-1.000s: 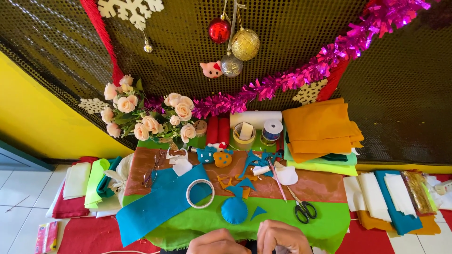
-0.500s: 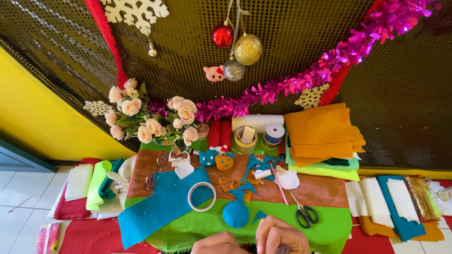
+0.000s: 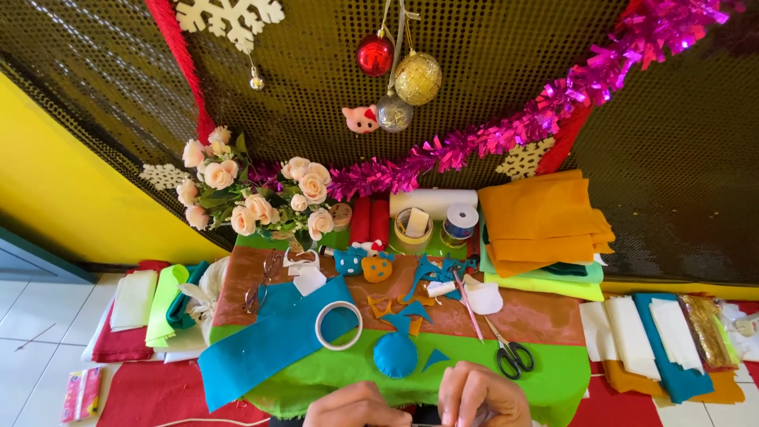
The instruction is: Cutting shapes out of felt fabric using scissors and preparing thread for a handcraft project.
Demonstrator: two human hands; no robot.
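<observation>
Blue disc [image 3: 394, 354] lies on green felt [image 3: 545, 372], just beyond both hands; left hand [image 3: 356, 406] is curled, its grip hidden, right hand [image 3: 481, 395] pinches something small I cannot identify; tape ring [image 3: 338, 325] sits left of the disc, scissors [image 3: 512, 356] right

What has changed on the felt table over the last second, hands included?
Little changed. Both hands sit a touch lower at the frame's bottom edge; the left hand and right hand stay close together, the right hand's fingers pinching something small I cannot make out. Nothing was picked up or let go. The blue felt circle, tape ring and scissors lie where they were.
</observation>
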